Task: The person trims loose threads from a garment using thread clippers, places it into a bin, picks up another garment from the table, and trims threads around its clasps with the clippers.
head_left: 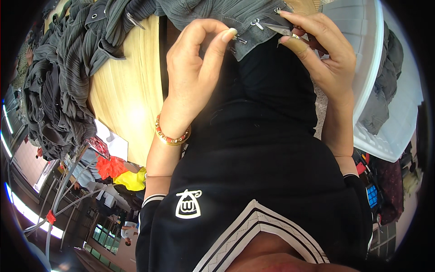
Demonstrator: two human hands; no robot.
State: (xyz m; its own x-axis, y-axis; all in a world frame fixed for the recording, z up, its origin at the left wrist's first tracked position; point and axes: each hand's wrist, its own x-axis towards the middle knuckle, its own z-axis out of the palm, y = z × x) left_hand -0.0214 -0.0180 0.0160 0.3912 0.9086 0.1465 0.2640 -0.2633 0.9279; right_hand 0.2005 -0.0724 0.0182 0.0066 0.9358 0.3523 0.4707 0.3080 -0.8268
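A dark grey ribbed garment (213, 11) lies across my lap at the top, with small metal hook-like fittings (257, 24) along its flat edge band. My left hand (197, 63) is closed, its thumb and forefinger pinching that band beside a small dark metal piece (241, 40). A pair of thread snips (278, 30) is in my right hand (328, 54), the pointed blades parted and aimed left over the band near a fitting. A tan covering wraps my right thumb. Where the fingers hide the snips' handles, I cannot see them.
More grey garments (59, 90) with metal eyelets pile on the pale wooden board (122, 99) at left. A translucent plastic bin (369, 90) at right holds grey cloth (385, 86). Red (111, 167) and yellow bags (131, 180) hang near a metal frame (59, 199) at lower left.
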